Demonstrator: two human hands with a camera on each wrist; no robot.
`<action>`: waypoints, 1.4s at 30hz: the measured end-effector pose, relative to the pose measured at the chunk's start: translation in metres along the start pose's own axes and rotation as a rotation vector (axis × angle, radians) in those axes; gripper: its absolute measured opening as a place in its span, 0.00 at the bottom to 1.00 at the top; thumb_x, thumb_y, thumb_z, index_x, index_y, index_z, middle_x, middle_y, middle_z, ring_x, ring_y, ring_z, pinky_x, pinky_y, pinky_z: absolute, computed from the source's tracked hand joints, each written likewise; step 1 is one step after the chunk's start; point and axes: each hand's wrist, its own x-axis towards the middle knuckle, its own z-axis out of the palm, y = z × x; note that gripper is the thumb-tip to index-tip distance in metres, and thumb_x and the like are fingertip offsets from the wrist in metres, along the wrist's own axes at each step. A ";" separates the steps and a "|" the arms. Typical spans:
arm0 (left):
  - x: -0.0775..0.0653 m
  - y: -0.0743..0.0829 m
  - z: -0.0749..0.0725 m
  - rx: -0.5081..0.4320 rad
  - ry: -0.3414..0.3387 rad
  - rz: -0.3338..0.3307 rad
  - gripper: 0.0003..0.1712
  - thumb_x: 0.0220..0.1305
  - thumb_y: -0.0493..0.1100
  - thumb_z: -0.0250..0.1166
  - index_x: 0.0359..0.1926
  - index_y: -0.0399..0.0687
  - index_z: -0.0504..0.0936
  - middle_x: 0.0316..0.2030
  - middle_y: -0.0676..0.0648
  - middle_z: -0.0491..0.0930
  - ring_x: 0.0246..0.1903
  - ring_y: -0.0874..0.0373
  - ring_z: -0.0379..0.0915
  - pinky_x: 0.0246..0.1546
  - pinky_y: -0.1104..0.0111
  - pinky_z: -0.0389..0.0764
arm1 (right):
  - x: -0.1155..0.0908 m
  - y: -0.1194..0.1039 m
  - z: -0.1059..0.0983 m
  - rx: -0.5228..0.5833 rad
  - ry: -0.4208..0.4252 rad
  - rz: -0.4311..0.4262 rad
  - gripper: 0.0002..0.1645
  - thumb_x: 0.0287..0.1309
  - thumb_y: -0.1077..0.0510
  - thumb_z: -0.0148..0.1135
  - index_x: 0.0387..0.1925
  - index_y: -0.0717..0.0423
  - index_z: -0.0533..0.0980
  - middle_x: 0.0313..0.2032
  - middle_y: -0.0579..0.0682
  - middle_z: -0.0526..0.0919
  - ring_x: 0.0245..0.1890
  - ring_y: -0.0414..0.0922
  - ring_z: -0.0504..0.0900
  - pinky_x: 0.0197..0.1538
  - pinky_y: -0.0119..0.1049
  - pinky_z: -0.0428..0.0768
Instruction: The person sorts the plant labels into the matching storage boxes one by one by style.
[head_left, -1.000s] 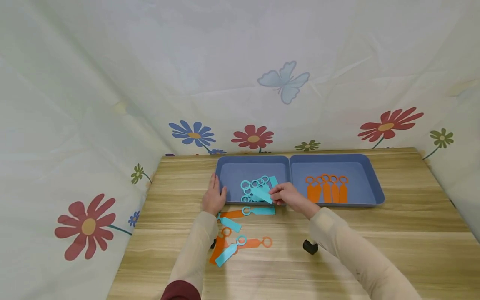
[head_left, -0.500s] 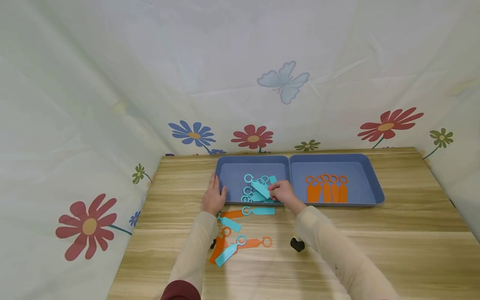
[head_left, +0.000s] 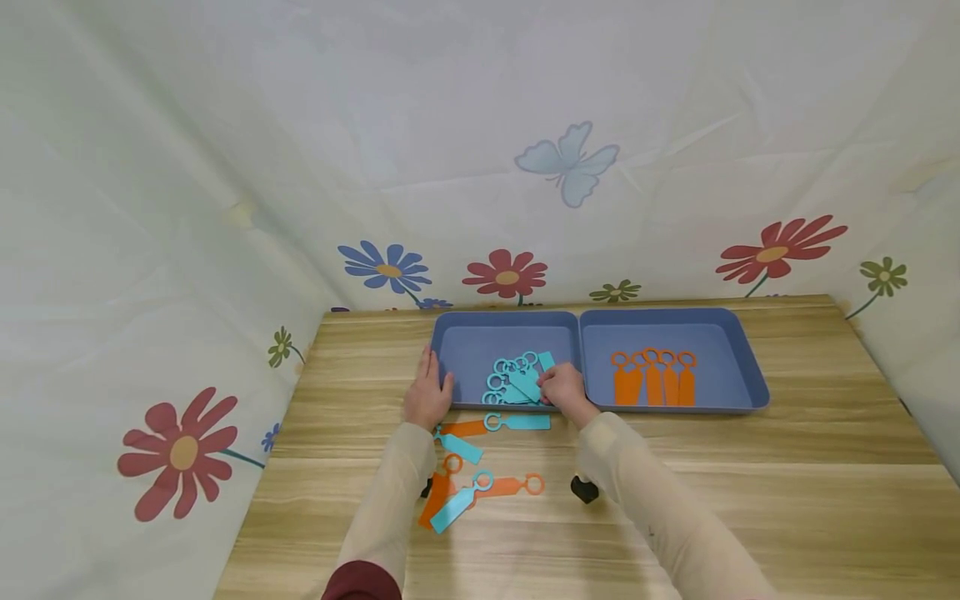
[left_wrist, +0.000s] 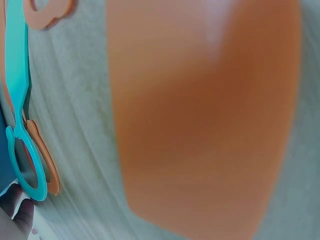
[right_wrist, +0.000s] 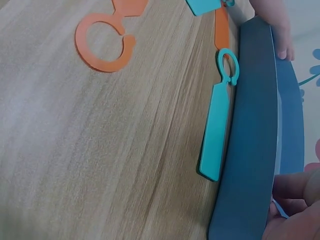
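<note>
Right fingers shifted left, pinching a turquoise tag (left hand unmoved).

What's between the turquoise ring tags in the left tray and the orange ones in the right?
In the head view, the adjoining tray walls run between the turquoise ring tags and the orange ring tags, with the right hand over their near end.

A wood-grained counter stands before pale walls, perhaps plastic sheeting, with printed flowers and a blue butterfly.
</note>
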 end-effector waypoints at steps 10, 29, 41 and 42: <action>0.000 0.001 0.000 -0.009 -0.006 -0.011 0.34 0.64 0.54 0.44 0.65 0.40 0.55 0.68 0.49 0.47 0.43 0.40 0.73 0.42 0.55 0.72 | 0.002 -0.001 0.000 -0.076 -0.008 0.032 0.13 0.40 0.73 0.52 0.27 0.63 0.80 0.17 0.50 0.78 0.14 0.40 0.75 0.19 0.28 0.70; 0.000 -0.001 0.001 -0.003 0.026 0.011 0.34 0.64 0.54 0.44 0.65 0.39 0.56 0.68 0.47 0.49 0.39 0.41 0.74 0.38 0.55 0.73 | -0.011 -0.008 -0.020 -0.303 -0.046 -0.226 0.11 0.51 0.65 0.51 0.34 0.62 0.79 0.29 0.54 0.81 0.21 0.43 0.71 0.27 0.32 0.71; 0.001 -0.003 0.004 -0.010 0.033 0.012 0.34 0.63 0.54 0.44 0.65 0.39 0.56 0.67 0.47 0.50 0.38 0.41 0.74 0.38 0.55 0.73 | -0.048 0.003 -0.006 -0.484 0.170 -0.822 0.07 0.50 0.64 0.57 0.31 0.56 0.80 0.31 0.47 0.81 0.31 0.44 0.78 0.33 0.36 0.77; 0.001 -0.003 0.005 -0.008 0.034 0.013 0.34 0.63 0.54 0.44 0.65 0.39 0.56 0.67 0.47 0.50 0.38 0.41 0.74 0.38 0.55 0.73 | -0.049 0.006 -0.004 -0.493 0.188 -0.903 0.07 0.48 0.64 0.58 0.30 0.56 0.80 0.30 0.47 0.81 0.32 0.44 0.79 0.35 0.36 0.77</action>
